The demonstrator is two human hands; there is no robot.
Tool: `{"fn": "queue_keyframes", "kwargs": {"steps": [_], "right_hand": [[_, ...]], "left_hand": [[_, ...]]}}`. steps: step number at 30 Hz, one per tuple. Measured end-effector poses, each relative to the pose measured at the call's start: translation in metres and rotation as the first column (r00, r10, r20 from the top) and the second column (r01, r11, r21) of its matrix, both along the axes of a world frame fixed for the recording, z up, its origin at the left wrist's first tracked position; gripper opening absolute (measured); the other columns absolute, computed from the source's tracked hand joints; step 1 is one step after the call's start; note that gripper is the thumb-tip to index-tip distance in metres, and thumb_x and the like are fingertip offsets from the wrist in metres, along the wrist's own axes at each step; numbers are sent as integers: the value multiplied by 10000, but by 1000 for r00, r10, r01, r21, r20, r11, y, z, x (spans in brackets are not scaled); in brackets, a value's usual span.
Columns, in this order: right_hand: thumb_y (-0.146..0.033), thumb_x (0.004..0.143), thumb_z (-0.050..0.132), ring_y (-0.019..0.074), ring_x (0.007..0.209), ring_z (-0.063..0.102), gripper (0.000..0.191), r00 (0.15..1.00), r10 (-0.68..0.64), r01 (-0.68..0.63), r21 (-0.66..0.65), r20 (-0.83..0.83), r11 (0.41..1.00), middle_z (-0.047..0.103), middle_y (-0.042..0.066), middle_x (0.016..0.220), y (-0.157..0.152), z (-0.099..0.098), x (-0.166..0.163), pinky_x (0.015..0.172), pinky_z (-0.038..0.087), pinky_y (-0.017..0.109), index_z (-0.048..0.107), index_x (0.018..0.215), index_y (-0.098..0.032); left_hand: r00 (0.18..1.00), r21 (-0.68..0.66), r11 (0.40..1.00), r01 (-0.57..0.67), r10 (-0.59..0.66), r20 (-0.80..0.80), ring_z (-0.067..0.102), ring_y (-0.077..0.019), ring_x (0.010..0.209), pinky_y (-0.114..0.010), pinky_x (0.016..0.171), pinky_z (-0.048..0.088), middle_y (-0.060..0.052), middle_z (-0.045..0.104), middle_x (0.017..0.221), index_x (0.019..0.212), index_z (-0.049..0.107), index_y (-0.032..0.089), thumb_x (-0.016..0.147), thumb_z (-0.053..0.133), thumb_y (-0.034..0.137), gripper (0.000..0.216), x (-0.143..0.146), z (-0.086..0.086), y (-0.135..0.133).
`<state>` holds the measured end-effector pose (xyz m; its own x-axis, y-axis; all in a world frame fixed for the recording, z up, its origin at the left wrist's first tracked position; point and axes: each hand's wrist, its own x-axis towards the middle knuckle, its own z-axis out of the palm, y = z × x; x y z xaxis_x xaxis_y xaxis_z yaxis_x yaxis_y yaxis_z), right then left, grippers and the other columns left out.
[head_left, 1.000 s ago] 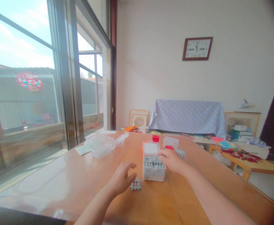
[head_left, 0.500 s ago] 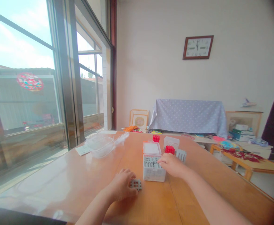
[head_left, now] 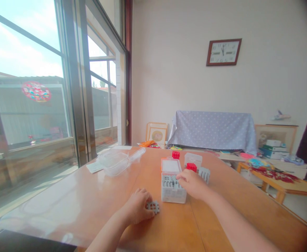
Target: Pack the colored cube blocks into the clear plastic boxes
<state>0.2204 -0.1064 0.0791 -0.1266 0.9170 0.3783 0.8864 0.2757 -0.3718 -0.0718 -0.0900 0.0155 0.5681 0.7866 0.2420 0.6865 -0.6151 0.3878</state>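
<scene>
My left hand (head_left: 137, 208) rests on the wooden table (head_left: 90, 203) with its fingers curled onto a small grey lattice block (head_left: 153, 207). My right hand (head_left: 192, 182) reaches over a clear box of grey pieces (head_left: 171, 189), fingertips pinched at its top right edge; what they hold is hidden. The box's lid (head_left: 169, 165) lies open behind it. A red block (head_left: 191, 167) and a grey block (head_left: 204, 173) sit just beyond my right hand, in front of a small clear box (head_left: 193, 159). Another red block (head_left: 175, 154) lies farther back.
An open clear food container (head_left: 116, 161) and a slip of paper (head_left: 94, 167) lie at the table's left, near the large window (head_left: 37, 87). A cloth-covered cabinet (head_left: 213, 131) stands against the far wall. A low table (head_left: 276, 176) with clutter is at the right.
My left hand came down onto the grey lattice block and curled on it. My right hand drew back from the red block to the box of grey pieces.
</scene>
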Motion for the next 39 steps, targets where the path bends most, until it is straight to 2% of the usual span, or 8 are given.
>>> {"fn": "queue_keyframes", "kwargs": {"steps": [5, 8, 14, 20, 25, 30, 33, 39], "right_hand": [[-249, 843, 521, 200, 886, 612, 238, 992, 68, -64, 38, -109, 997, 704, 38, 958, -11, 7, -23, 761, 413, 286, 739, 937, -236], [-237, 859, 509, 190, 861, 610, 211, 980, 135, -130, 49, -144, 990, 703, 25, 898, -20, 11, -40, 750, 412, 279, 719, 864, -229], [-229, 901, 463, 168, 729, 591, 262, 949, 305, -309, -47, -84, 950, 671, 10, 742, -33, 13, -64, 685, 394, 268, 653, 722, -207], [-228, 833, 540, 174, 755, 614, 182, 912, 283, -347, -192, -296, 918, 716, 11, 815, -28, 15, -57, 695, 434, 267, 717, 865, -196], [-280, 822, 549, 184, 776, 624, 220, 895, 163, -225, -106, -415, 968, 723, 21, 829, -10, 19, -35, 692, 449, 274, 733, 873, -171], [-279, 820, 544, 194, 811, 644, 239, 925, 88, -92, 6, -370, 996, 734, 36, 884, 16, 8, -16, 731, 463, 287, 735, 918, -172], [-263, 808, 555, 190, 786, 643, 230, 954, 73, -71, 18, -291, 997, 727, 31, 849, 25, 0, -11, 709, 455, 280, 734, 927, -181], [-247, 823, 551, 180, 782, 641, 221, 974, 97, -93, 28, -203, 995, 730, 29, 864, 29, -7, -11, 707, 447, 266, 734, 937, -198]], "left_hand": [[996, -47, 997, -61, 64, 70, 580, -236, 874, -291, 695, 438, -31, 645, 949, 1002, 588, 242, 608, 720, 233, 415, 0, -1, -4], [986, -25, 999, -42, 45, 158, 576, -220, 893, -307, 757, 457, -32, 637, 1007, 1055, 556, 242, 626, 724, 229, 462, -1, 5, -8], [949, 97, 993, 63, -90, 303, 553, -237, 1024, -362, 895, 463, -48, 605, 1120, 1104, 529, 254, 679, 691, 193, 458, 6, 39, -29], [912, 172, 975, 143, -197, 359, 538, -269, 1144, -413, 990, 451, -74, 589, 1219, 1226, 519, 270, 761, 670, 217, 492, 20, 65, -45], [861, 211, 977, -16, -94, 500, 520, -264, 1228, -438, 1031, 452, -96, 573, 1282, 1275, 493, 256, 876, 607, 305, 417, 26, 43, -28], [831, 122, 977, -174, 79, 551, 585, -274, 1146, -468, 953, 504, -108, 619, 1213, 1204, 539, 243, 910, 530, 328, 306, 29, 2, -6], [818, 111, 972, -206, 109, 565, 605, -261, 1107, -464, 963, 498, -104, 647, 1157, 1160, 558, 225, 900, 532, 320, 278, 32, -17, 0], [829, 111, 975, -193, 101, 550, 612, -247, 1089, -441, 962, 499, -93, 661, 1134, 1138, 574, 228, 883, 543, 304, 268, 34, -25, 2]]}}
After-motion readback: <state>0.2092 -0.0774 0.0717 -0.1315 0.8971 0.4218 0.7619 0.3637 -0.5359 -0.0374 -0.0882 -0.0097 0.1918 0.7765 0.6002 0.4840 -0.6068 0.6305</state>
